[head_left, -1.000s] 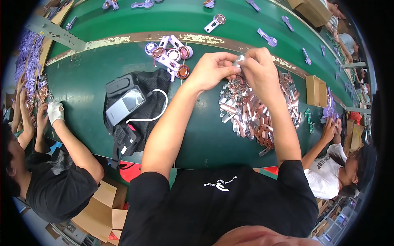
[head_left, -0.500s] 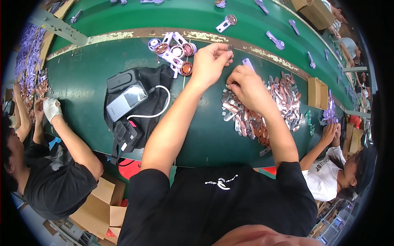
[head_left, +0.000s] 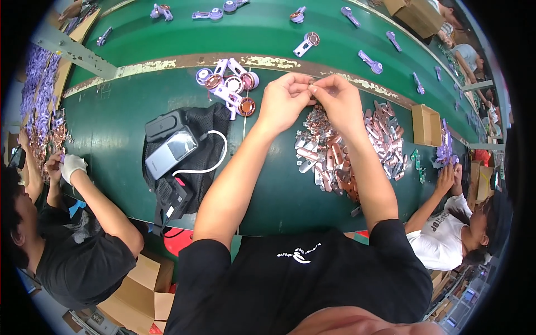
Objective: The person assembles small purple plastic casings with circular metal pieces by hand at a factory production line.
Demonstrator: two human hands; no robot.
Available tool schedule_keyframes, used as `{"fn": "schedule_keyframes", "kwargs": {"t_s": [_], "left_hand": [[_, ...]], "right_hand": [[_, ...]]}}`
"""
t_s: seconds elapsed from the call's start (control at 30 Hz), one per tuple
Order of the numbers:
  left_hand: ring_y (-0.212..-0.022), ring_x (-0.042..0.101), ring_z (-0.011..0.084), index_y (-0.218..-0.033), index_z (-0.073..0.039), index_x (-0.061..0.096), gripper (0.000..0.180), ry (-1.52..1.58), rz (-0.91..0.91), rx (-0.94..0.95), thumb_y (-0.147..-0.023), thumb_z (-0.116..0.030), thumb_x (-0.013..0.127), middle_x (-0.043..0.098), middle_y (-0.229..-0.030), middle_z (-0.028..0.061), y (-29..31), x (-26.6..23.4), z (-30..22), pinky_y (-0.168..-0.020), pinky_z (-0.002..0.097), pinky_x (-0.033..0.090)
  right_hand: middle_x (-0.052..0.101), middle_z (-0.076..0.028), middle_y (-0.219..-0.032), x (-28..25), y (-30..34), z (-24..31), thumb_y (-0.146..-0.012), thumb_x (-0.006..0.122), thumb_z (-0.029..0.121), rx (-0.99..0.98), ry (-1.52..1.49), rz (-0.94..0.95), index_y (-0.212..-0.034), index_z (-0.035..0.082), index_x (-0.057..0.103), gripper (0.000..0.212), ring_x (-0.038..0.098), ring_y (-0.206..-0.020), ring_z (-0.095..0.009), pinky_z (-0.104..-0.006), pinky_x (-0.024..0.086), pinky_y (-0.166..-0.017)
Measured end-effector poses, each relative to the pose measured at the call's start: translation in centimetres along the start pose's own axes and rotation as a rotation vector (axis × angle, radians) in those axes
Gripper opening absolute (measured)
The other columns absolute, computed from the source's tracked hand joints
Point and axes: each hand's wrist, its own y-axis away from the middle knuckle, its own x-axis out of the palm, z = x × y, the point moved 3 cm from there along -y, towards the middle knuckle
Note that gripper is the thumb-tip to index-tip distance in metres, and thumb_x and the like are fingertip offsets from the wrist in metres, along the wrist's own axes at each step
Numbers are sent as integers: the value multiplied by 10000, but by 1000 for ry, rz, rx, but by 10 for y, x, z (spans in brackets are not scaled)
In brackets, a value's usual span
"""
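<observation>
While L hand (head_left: pixel 283 105) + R hand (head_left: pixel 341 103) pinch sm. part (head_left: pixel 312 84), mostly hidden, nearby pcs (head_left: pixel 326 161) look shiny, coppery/silvery, elongated.

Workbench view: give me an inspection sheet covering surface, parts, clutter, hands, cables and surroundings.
Surface: green table; chipped paint on the ledge behind.
Parts: heap of copper and silver metal pieces; cluster of purple parts nearer the left.
Clutter: black bag with a grey device on it; open cardboard box at right.
Hands: left hand and right hand pinched together over a small piece, mostly hidden.
Cables: white cable curving over the bag.
Surroundings: green belt carrying more purple parts; people working on both sides.
</observation>
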Motion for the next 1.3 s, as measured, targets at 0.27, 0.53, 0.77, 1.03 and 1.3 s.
{"fn": "schedule_keyframes", "kwargs": {"t_s": [0.27,0.53,0.77,1.03,1.3], "left_hand": [[-988,748,209,-1232,92,622,265,127,9,20,-971,65,658,750,-1112,187,-3,-5,-2,-869,321,647],[-945,758,217,-1185,74,628,227,214,67,-33,-975,33,703,754,-1085,175,0,-4,-9,-861,324,652],[-900,766,237,-1148,21,566,183,226,-33,-60,-1030,-72,671,753,-1063,186,-4,-8,-4,-770,320,631],[-1040,755,303,-1305,62,510,293,162,29,-192,-1087,-122,573,706,-1212,234,0,-5,-2,-866,366,653],[-1108,740,346,-1353,127,529,413,266,89,-246,-1104,-202,556,679,-1246,256,-3,-11,-7,-960,402,640]], "right_hand": [[721,-49,-885,-5,-7,-7,-915,786,34,68,-190,30,-987,-23,697,128,660,-804,-95,-244,545,-742],[707,-45,-928,-20,-20,-12,-905,774,12,189,-282,174,-1005,-11,682,137,665,-828,-103,-238,539,-740],[728,-88,-921,-39,-87,-14,-961,757,301,77,130,-8,-1261,-33,632,466,677,-775,-139,-291,542,-669],[767,-256,-1078,-33,-174,-58,-770,821,647,110,904,-49,-1129,-24,723,768,743,-1062,-406,-496,589,-903],[723,-34,-1063,-44,-88,-20,-1022,722,230,72,-361,279,-1318,64,685,340,666,-937,-100,-255,542,-812]]}}
